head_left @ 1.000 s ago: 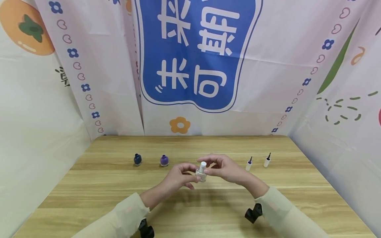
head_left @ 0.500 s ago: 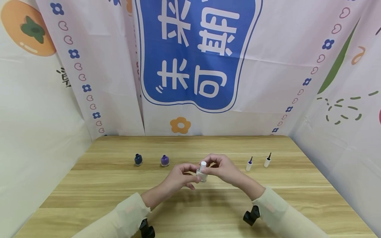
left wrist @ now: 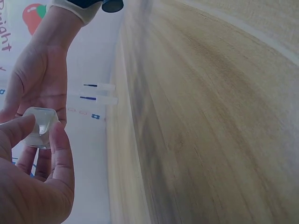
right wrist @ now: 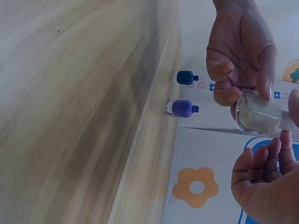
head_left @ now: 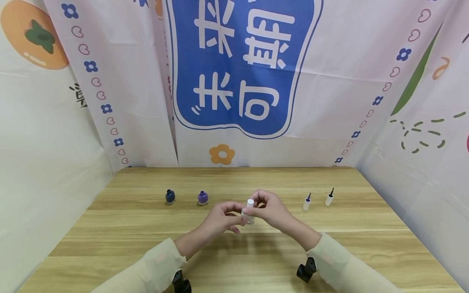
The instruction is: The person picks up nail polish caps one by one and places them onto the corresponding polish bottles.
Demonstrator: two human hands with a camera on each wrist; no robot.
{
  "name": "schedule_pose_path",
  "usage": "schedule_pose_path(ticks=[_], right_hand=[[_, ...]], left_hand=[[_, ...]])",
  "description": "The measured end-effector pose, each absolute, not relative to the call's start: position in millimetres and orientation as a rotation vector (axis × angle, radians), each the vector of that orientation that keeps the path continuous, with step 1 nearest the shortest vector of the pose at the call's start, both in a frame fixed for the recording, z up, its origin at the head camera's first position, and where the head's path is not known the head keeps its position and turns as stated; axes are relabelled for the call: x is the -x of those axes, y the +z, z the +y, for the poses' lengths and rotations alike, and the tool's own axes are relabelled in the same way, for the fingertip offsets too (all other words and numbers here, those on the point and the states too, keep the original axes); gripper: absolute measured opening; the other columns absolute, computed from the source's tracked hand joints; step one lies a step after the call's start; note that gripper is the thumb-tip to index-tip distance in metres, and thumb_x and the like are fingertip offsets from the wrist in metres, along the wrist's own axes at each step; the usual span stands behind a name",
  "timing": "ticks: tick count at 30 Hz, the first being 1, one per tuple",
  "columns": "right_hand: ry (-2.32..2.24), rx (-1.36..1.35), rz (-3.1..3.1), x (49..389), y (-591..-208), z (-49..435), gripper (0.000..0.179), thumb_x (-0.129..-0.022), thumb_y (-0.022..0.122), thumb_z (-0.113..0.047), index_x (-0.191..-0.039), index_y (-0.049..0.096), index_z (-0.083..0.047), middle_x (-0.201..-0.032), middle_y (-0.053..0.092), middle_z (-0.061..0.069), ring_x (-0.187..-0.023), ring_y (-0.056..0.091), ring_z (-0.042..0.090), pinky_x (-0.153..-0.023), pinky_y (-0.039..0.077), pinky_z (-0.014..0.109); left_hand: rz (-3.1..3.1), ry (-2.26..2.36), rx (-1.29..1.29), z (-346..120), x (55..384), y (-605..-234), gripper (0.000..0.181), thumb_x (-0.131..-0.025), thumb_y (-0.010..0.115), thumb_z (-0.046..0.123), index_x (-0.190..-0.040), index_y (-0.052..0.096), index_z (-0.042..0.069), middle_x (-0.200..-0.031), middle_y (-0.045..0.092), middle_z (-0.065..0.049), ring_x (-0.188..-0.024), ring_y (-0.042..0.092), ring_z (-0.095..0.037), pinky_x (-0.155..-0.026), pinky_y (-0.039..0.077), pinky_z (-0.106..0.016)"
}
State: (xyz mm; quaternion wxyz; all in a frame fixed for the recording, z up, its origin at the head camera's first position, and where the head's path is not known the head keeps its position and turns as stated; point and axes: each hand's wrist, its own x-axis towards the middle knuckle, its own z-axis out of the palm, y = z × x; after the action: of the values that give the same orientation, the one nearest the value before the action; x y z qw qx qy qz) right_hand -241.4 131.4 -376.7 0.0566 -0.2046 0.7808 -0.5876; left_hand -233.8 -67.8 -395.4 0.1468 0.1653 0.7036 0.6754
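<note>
A nail polish bottle (right wrist: 259, 114) of clear glass with pale contents is held above the middle of the table. My left hand (head_left: 221, 219) grips its body between thumb and fingers. My right hand (head_left: 272, 209) pinches the white cap (head_left: 250, 202), which sits on the bottle's neck. The right thumb covers part of the bottle in the head view. From below, the left wrist view shows the bottle's squarish glass base (left wrist: 43, 123) between the left thumb and fingers.
Left of the hands stand an uncapped dark blue polish bottle (head_left: 170, 197) and an uncapped purple one (head_left: 203, 197). On the right, two white caps stand with brushes upward, one purple-tipped (head_left: 307, 203), one dark-tipped (head_left: 329, 198). Printed cloth hangs behind the wooden table (head_left: 146, 232).
The right hand has shifted slightly left, and its thumb has moved across the front of the cap and bottle. The left hand and the bottle stay nearly in place.
</note>
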Motion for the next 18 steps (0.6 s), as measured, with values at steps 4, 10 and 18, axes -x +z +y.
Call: schedule_pose_path(ticks=[4,10,18], right_hand=[[-1.766,0.656,2.356,243.6,-377.5,134.3,0.027,-0.085,0.077,-0.019,-0.098,0.059,-0.004,-0.090,0.056,0.007,-0.081,0.054,0.021,-0.065,0.048,0.027],[-1.702,0.830,2.289,248.8,-371.7,146.0,0.032,-0.091,0.069,-0.011,-0.118,0.058,0.003,-0.099,0.056,0.010,-0.087,0.055,0.027,-0.072,0.052,0.028],[-1.602,0.959,2.257,250.3,-369.5,149.5,0.029,-0.095,0.064,-0.012,-0.122,0.063,0.000,-0.101,0.060,0.010,-0.093,0.055,0.027,-0.073,0.052,0.030]], left_hand=[[2.024,1.943,-0.465,-67.6,233.2,-395.1,0.029,-0.085,0.070,0.006,-0.112,0.064,-0.004,-0.103,0.067,-0.009,-0.086,0.065,-0.020,-0.066,0.059,-0.034],[2.016,1.948,-0.470,-69.7,233.5,-395.1,0.032,-0.085,0.072,0.007,-0.113,0.063,-0.006,-0.103,0.066,-0.010,-0.087,0.064,-0.021,-0.067,0.059,-0.036],[2.027,1.938,-0.472,-71.5,233.7,-397.9,0.031,-0.084,0.074,0.008,-0.111,0.064,-0.004,-0.103,0.066,-0.009,-0.087,0.065,-0.021,-0.067,0.059,-0.036]])
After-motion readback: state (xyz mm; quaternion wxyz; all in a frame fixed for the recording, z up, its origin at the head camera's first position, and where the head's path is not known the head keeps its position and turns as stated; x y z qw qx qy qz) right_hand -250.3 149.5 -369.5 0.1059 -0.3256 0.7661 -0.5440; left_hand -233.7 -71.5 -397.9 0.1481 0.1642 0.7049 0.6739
